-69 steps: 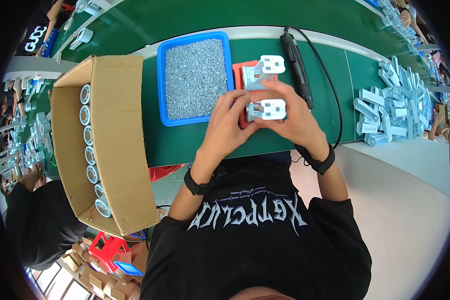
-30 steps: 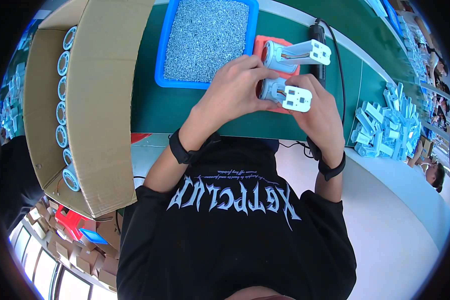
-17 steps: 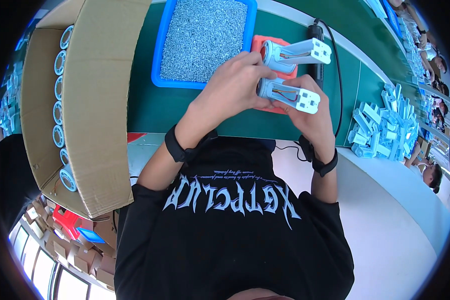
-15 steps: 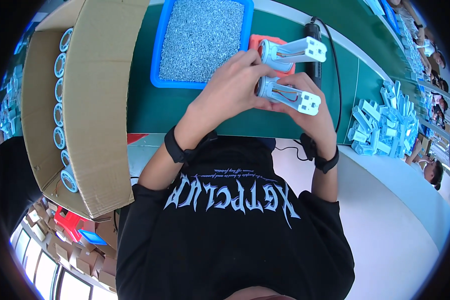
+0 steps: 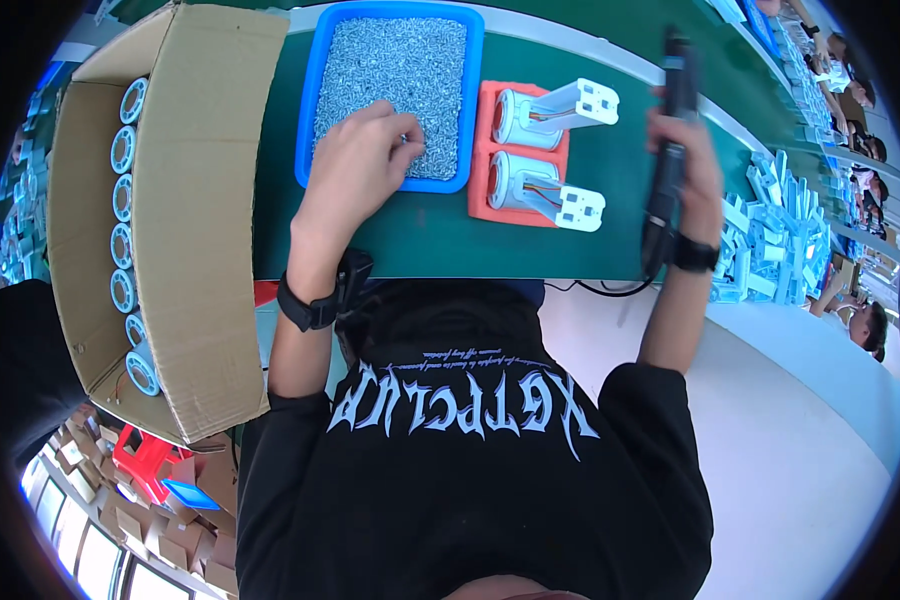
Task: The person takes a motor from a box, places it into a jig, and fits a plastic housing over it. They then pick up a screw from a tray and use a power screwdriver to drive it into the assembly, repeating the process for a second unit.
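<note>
My left hand [image 5: 358, 160] is over the blue tray [image 5: 474, 110] of small silvery screws [image 5: 395, 55], its thumb and forefinger pinched together. Whatever lies between those fingertips is too small to make out. Blurred by motion, my right hand [image 5: 692, 155] is wrapped round a black electric screwdriver [image 5: 680, 85] held upright, its cord trailing toward the table edge. Between my hands, an orange-red foam holder [image 5: 478, 190] carries two white cylindrical housings, a far one [image 5: 513, 118] and a near one [image 5: 510, 182]. Each has a white bracket pointing right and thin coloured wires showing.
At left stands an open cardboard box [image 5: 205, 220] with a row of white ring-ended cylinders [image 5: 122, 200]. A heap of pale plastic brackets [image 5: 770, 235] lies at the right. The green table's front edge runs just before me. Other people sit farther off at right.
Both hands have let go of the near housing, now resting in the foam holder. My left hand moved left to the screws; my right hand has picked up the electric screwdriver.
</note>
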A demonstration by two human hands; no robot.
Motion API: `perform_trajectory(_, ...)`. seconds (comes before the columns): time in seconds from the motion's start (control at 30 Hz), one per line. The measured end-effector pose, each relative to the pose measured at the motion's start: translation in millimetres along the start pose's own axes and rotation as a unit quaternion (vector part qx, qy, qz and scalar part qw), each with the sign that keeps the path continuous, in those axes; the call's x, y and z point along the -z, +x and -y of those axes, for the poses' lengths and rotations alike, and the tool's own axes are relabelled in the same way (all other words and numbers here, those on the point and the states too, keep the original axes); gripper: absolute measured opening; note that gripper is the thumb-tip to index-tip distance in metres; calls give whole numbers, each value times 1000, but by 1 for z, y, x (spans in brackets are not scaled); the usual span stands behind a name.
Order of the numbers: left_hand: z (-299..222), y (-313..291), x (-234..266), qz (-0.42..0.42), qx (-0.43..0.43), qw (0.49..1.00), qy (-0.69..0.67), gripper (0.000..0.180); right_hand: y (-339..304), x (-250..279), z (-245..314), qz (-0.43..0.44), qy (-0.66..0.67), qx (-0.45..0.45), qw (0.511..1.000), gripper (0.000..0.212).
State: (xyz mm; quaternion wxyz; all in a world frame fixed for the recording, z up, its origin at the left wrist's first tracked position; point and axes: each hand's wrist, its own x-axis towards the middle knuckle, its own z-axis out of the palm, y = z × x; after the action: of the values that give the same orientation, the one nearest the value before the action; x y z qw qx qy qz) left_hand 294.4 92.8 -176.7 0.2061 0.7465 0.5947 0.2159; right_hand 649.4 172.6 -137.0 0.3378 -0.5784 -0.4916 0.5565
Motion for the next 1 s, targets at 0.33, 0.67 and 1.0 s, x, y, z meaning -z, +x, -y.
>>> perform_trajectory(0.33, -10, -3, 9, -61, -17, 993, -103, 5, -122, 8, 120, 81, 457, 355, 812, 49)
perform_trajectory(0.67, -65, -15, -12, 21, -90, 932, -349, 14, -132, -25, 145, 161, 297, 517, 787, 63)
perform_trajectory(1.0, -67, -6, -36, -1, -34, 856, -515, 14, -126, -22, 155, 173, 279, 514, 792, 70)
